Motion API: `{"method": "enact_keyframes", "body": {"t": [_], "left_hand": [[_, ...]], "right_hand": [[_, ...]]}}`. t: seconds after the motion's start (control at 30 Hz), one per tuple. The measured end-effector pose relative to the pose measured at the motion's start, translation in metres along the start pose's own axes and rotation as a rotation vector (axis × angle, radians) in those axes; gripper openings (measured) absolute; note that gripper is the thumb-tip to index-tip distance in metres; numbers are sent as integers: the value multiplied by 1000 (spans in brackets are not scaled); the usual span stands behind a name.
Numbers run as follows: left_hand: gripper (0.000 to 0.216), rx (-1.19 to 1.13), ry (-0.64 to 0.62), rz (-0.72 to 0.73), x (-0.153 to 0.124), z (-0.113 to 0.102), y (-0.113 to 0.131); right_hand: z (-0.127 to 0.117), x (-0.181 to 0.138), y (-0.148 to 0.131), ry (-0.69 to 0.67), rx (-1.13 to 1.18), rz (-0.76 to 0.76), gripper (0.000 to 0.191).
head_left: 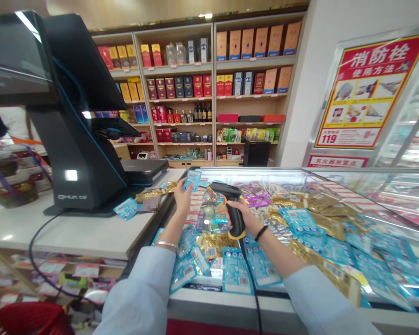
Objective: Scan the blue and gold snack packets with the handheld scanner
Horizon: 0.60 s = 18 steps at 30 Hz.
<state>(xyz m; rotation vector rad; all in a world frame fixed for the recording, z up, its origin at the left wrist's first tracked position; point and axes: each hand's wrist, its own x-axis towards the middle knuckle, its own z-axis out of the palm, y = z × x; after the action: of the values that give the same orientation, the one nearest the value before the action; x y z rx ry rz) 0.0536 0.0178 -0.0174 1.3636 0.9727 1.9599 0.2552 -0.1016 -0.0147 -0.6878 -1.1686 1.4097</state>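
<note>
My left hand [182, 199] holds up a small blue packet [192, 179] by its lower edge, above the counter's corner. Wrapped round the grip of a black and yellow barcode scanner [230, 204], my right hand [246, 218] points its head to the left, towards the packet. The scanner's black cable [250, 279] runs down towards me. A clear, shiny packet [211, 211] lies between the two hands on the glass. Both arms wear light blue sleeves; there is a bracelet on the left wrist and a black band on the right.
Several blue and gold packets [321, 232] cover the glass-topped freezer [387, 186]. A black checkout terminal [73, 116] stands on the white counter [73, 232] at left, with a few packets beside it. A red basket [24, 321] is at bottom left. Shelves of boxes and bottles [202, 93] line the back wall.
</note>
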Motion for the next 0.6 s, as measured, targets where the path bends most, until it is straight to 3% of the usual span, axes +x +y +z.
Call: {"method": "enact_keyframes", "body": {"t": [0.27,0.6], "left_hand": [[32,-95,-11,-68,-4,-1,9],[33,-76,-13,-84,0,-1,-1]], "right_hand": [[4,-5,-5,-39,15,-34,29],[5,-8,-7,-65,-8,-13,31]]}}
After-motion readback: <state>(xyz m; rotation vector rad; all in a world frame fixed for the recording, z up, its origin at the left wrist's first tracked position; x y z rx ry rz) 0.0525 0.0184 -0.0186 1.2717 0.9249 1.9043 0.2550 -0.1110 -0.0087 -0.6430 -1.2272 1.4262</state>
